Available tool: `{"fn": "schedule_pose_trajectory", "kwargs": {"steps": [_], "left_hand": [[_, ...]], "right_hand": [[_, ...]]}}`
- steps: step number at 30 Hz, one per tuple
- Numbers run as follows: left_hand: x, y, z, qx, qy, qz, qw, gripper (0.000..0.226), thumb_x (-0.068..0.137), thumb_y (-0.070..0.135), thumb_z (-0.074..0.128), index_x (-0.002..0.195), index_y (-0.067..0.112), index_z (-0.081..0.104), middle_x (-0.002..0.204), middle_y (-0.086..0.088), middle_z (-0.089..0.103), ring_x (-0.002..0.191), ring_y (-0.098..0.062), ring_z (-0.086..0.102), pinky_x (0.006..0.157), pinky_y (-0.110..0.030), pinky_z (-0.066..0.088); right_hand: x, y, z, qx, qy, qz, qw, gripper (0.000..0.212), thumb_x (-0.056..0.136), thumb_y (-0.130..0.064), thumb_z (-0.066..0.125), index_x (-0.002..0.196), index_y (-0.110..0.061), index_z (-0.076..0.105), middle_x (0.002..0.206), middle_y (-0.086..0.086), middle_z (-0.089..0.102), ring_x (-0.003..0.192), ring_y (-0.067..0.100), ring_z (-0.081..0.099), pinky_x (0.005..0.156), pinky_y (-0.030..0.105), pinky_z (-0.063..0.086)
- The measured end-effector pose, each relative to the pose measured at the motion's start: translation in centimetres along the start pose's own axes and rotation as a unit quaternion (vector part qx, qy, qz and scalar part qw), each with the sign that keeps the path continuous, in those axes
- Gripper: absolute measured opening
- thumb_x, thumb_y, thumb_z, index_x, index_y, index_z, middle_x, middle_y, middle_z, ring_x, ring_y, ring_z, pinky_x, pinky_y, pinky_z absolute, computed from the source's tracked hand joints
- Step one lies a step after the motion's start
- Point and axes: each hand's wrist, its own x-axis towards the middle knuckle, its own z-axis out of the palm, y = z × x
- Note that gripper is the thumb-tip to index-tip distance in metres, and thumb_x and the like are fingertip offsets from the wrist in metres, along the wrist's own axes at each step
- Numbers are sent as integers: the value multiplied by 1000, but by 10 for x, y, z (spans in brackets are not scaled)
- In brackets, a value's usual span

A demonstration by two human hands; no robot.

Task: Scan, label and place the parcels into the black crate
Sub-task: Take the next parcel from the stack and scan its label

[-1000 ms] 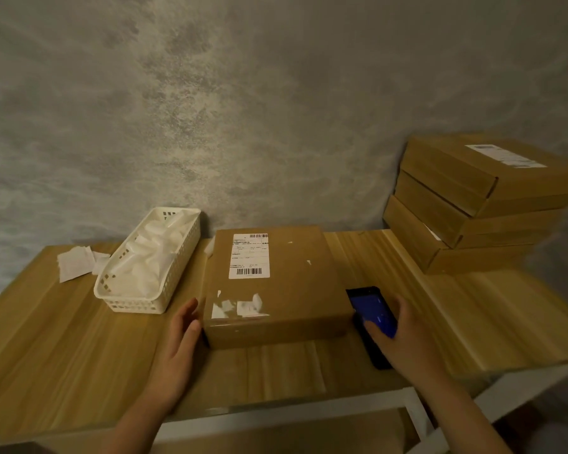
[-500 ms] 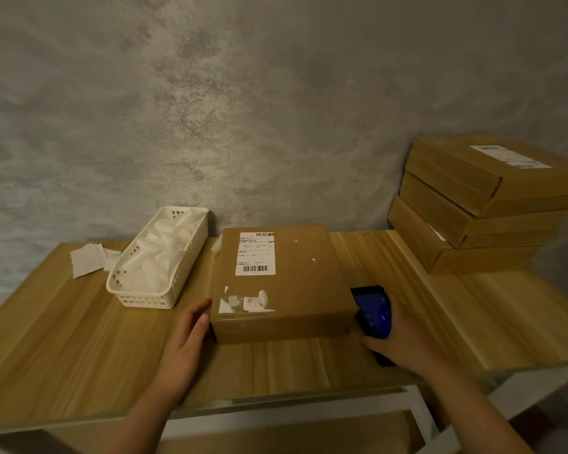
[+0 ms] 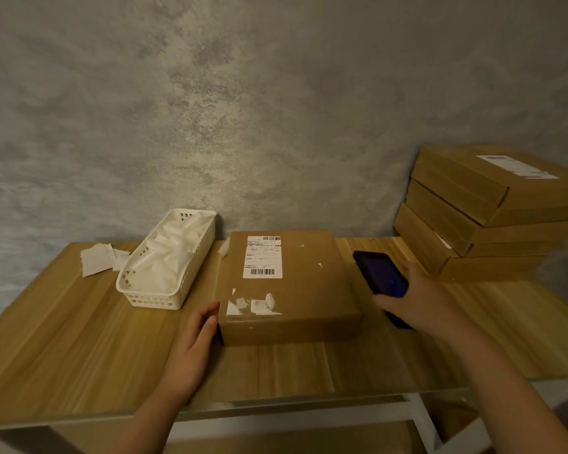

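A flat brown cardboard parcel [image 3: 305, 290] lies in the middle of the wooden table [image 3: 63, 339], with a white barcode label [image 3: 262, 257] on top and torn white sticker scraps near its front edge. My left hand [image 3: 194, 348] rests flat on the table, fingertips against the parcel's front left corner. My right hand [image 3: 417, 299] holds a black handheld scanner [image 3: 379, 273] with a dark blue screen, lifted just right of the parcel. No black crate is in view.
A white plastic basket [image 3: 164, 296] of white labels stands left of the parcel, with loose white papers [image 3: 97, 258] beyond it. Three brown boxes [image 3: 473, 221] are stacked at the back right. A grey wall rises behind the table.
My right hand has picked the scanner up from the table beside the parcel and tilted its screen upward. My left hand has stayed at the parcel's corner.
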Motion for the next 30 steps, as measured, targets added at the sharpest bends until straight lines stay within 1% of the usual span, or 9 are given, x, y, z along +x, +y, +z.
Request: {"fn": "schedule_pose_trajectory", "kwargs": {"steps": [2,5,7,11,13,16,21,25,30], "left_hand": [[-1,1,0,0,-2,2,1000,30,99,50,44,126,46,57,127,17,62,121,-2,55,109,-40,41],[-1,3,1,1,-2,3,1000,36,93,55,43,124,46,57,125,19,63,119,1,55,107,-37,41],[-2,4,1,1,-3,6,1000,34,95,52,43,125,45,57,125,20,63,119,1,55,107,-37,41],[-1,2,1,8,-4,9,1000,28,104,40,41,127,44,57,126,19,63,120,-1,55,108,-40,42],[-2,4,1,8,-9,5,1000,29,101,47,42,126,46,57,126,19,63,120,-1,55,108,-40,42],[-2,4,0,6,-17,6,1000,43,88,64,42,126,47,56,127,20,62,121,-2,55,109,-42,41],[-2,3,0,-4,-15,9,1000,51,81,71,43,126,49,56,127,19,63,122,-4,55,110,-44,41],[-3,4,0,-5,-16,15,1000,66,71,88,45,124,51,56,127,20,62,123,-3,54,110,-43,40],[-3,5,0,-4,-13,9,1000,39,87,64,42,122,52,57,126,21,62,122,-3,54,110,-41,40]], "right_hand": [[-3,-26,-6,-20,-17,-19,999,95,75,-50,76,148,-17,25,144,3,44,115,21,52,85,31,47],[-11,-59,-5,-48,-66,-47,996,101,72,-61,72,151,-24,21,150,0,40,126,22,49,95,36,48],[-18,-77,-1,-73,-98,-63,991,99,72,-64,70,150,-25,24,146,-1,43,120,20,52,91,34,51],[-30,-98,8,-123,-141,-91,978,79,73,-63,68,135,-25,39,127,-3,55,100,15,58,84,33,56],[-31,-103,12,-143,-150,-95,974,77,71,-65,68,132,-27,40,123,-4,55,98,14,58,84,36,57],[-31,-105,15,-151,-154,-94,972,78,70,-66,67,132,-27,39,121,-4,55,97,15,58,84,38,57],[-33,-103,14,-144,-158,-91,973,76,70,-64,67,131,-26,40,122,-3,55,98,15,59,86,39,56],[-35,-103,12,-151,-166,-97,970,77,71,-64,67,132,-25,40,124,-3,55,102,16,59,88,40,56],[-36,-104,10,-173,-175,-102,964,79,72,-65,67,134,-24,40,125,-2,55,102,16,58,88,37,56]]}}
